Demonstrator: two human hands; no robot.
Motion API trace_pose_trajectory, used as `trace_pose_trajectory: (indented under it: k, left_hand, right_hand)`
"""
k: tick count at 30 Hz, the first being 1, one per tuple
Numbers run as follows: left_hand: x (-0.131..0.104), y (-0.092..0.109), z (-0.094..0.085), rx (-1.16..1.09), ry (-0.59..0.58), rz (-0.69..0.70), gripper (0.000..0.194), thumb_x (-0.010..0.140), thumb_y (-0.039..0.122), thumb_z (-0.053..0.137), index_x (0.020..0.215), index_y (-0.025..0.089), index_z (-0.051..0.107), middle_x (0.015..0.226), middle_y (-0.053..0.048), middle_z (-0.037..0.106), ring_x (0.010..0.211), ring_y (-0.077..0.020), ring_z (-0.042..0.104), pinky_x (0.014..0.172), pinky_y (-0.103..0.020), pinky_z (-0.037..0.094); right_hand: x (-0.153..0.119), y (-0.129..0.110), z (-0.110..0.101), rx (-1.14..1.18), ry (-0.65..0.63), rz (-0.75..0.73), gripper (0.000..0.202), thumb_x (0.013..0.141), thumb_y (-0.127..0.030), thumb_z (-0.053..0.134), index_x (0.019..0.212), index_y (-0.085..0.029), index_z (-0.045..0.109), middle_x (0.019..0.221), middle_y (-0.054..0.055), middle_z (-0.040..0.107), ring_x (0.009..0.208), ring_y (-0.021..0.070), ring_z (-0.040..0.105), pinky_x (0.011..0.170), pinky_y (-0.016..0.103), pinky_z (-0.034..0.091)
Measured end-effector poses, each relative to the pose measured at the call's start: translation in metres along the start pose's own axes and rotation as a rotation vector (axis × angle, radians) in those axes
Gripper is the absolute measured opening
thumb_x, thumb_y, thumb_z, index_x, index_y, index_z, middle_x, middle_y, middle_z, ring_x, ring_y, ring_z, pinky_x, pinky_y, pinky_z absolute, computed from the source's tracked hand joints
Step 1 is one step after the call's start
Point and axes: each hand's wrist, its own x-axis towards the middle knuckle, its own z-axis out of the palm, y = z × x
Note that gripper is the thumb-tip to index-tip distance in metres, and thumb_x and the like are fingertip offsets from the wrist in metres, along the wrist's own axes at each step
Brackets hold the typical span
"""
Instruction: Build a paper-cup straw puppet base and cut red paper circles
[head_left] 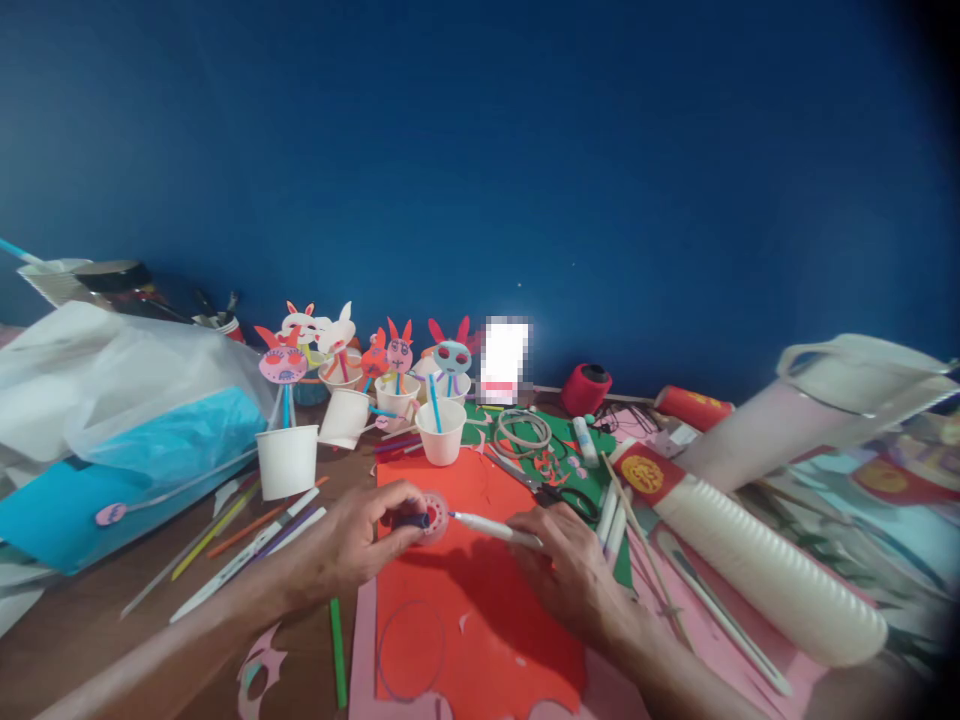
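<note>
Between the thumb and fingers of my left hand (386, 535) is a dark pen cap, next to a small round pink piece with dots around its rim (435, 518). My right hand (562, 560) grips a white marker (495, 528), its dark tip pointing left at the round piece. Both hands are over a red paper sheet (480, 610), which lies on pink paper and has an oval outline drawn near its lower left. Whether the marker tip touches the round piece, I cannot tell.
White paper cups (287, 460) with paper faces on straws stand behind my hands. Scissors (570, 500) and a cable coil (523, 432) lie on green paper. A stack of white cups (772, 560) is at right, plastic bags (127, 370) at left. A green straw (338, 655) lies nearby.
</note>
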Motion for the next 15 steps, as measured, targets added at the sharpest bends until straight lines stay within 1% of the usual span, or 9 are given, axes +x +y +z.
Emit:
trace_pose_trajectory:
  k: [2, 6, 11, 15]
  left_hand:
    - [0.0015, -0.0021, 0.0025, -0.014, 0.026, 0.021, 0.012, 0.08, 0.022, 0.049, 0.085, 0.018, 0.06, 0.078, 0.0, 0.065, 0.072, -0.0135, 0.056, 0.066, -0.024, 0.041]
    - [0.0018, -0.0013, 0.002, -0.017, -0.007, 0.036, 0.013, 0.081, 0.019, 0.048, 0.085, 0.019, 0.06, 0.079, 0.0, 0.066, 0.073, -0.0138, 0.058, 0.066, -0.024, 0.042]
    - [0.0001, 0.0019, 0.003, 0.011, -0.035, 0.048, 0.014, 0.081, 0.017, 0.048, 0.088, 0.019, 0.059, 0.079, 0.0, 0.065, 0.072, -0.0135, 0.058, 0.066, -0.023, 0.042]
    - [-0.0027, 0.0027, 0.0052, 0.002, -0.011, 0.094, 0.013, 0.081, 0.018, 0.048, 0.088, 0.02, 0.06, 0.08, 0.0, 0.065, 0.071, -0.0133, 0.057, 0.065, -0.023, 0.042]
  right_hand:
    - [0.001, -0.0014, -0.0029, 0.006, -0.001, -0.015, 0.011, 0.085, -0.015, 0.048, 0.095, -0.019, 0.052, 0.075, 0.002, 0.063, 0.065, 0.0155, 0.054, 0.061, 0.028, 0.035]
    - [0.003, -0.0037, -0.0069, 0.014, -0.016, -0.037, 0.011, 0.085, -0.015, 0.05, 0.094, -0.019, 0.053, 0.074, 0.001, 0.063, 0.065, 0.015, 0.053, 0.062, 0.028, 0.033]
    - [0.0034, -0.0038, -0.0072, -0.003, -0.053, -0.05, 0.01, 0.086, -0.017, 0.049, 0.094, -0.019, 0.054, 0.075, 0.003, 0.063, 0.065, 0.015, 0.053, 0.063, 0.029, 0.032]
    - [0.0027, -0.0045, -0.0053, -0.04, -0.069, -0.071, 0.008, 0.087, -0.019, 0.048, 0.091, -0.018, 0.055, 0.071, 0.002, 0.062, 0.062, 0.0144, 0.052, 0.062, 0.029, 0.031]
